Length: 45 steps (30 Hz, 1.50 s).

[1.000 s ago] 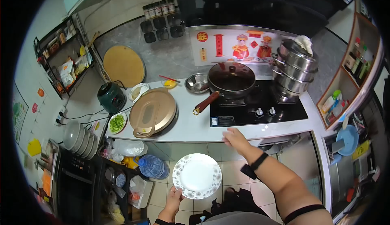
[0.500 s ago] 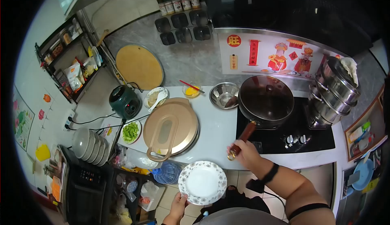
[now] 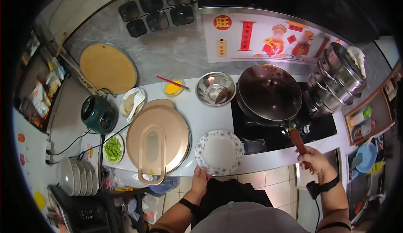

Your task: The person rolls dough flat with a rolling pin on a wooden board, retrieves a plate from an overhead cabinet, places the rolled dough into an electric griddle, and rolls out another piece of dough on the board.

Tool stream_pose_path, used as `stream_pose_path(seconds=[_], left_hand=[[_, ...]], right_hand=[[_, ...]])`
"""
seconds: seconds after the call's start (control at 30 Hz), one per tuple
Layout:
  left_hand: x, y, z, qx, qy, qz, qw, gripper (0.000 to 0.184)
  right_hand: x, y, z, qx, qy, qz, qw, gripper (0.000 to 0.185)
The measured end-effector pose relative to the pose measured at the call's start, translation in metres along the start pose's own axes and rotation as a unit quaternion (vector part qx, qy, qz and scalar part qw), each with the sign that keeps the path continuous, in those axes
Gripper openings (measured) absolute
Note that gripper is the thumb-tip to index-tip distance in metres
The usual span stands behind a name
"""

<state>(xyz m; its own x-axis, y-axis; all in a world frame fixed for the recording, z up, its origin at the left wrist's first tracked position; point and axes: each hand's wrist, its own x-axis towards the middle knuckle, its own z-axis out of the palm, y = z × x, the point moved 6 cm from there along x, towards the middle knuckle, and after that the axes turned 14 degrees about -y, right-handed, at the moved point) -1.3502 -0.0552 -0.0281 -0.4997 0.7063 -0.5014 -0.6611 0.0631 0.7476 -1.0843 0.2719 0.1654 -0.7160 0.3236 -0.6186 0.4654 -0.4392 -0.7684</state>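
My left hand (image 3: pixel 201 179) pinches the near rim of a white plate (image 3: pixel 219 152) with a grey flower border. The plate is at the counter's front edge, left of the stove; I cannot tell whether it rests on the surface. My right hand (image 3: pixel 314 159) is wrapped round the brown wooden handle (image 3: pixel 296 140) of a frying pan on the stove. A dark see-through lid (image 3: pixel 269 92) covers the pan, and its contents cannot be made out. The handle points toward me and to the right.
Left of the plate stands a round gold electric griddle (image 3: pixel 176 136). Behind are a steel bowl (image 3: pixel 203 84) and a small bowl of yellow liquid (image 3: pixel 173 89) with red chopsticks. Chopped greens (image 3: pixel 113 150) lie on a dish at left. A stacked steamer (image 3: pixel 336 81) stands right of the pan.
The plate has moved up from in front of the counter to its edge beside the stove. My right hand has swung the pan handle to the right. The camera view has shifted.
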Motion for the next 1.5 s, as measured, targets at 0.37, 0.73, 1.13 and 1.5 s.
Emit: stream_pose_path(seconds=[0.37,0.73,1.13,1.5], left_hand=[[0.052,0.015,-0.004,-0.039,-0.034,-0.020,0.998,0.018],[0.045,-0.006,-0.008,-0.031,-0.001,-0.030,0.999,0.019],[0.046,-0.019,0.001,-0.013,-0.011,-0.039,0.999,0.019],[0.070,-0.027,0.071,0.012,-0.077,-0.081,0.994,0.021]], right_hand=[[-0.007,-0.033,-0.065,-0.199,0.131,0.044,0.970,0.017],[0.007,-0.055,-0.125,-0.349,0.202,-0.011,0.915,0.022],[-0.008,0.004,0.040,-0.487,0.242,-0.352,0.761,0.014],[0.083,0.134,0.043,-0.276,0.158,-0.212,0.924,0.010]])
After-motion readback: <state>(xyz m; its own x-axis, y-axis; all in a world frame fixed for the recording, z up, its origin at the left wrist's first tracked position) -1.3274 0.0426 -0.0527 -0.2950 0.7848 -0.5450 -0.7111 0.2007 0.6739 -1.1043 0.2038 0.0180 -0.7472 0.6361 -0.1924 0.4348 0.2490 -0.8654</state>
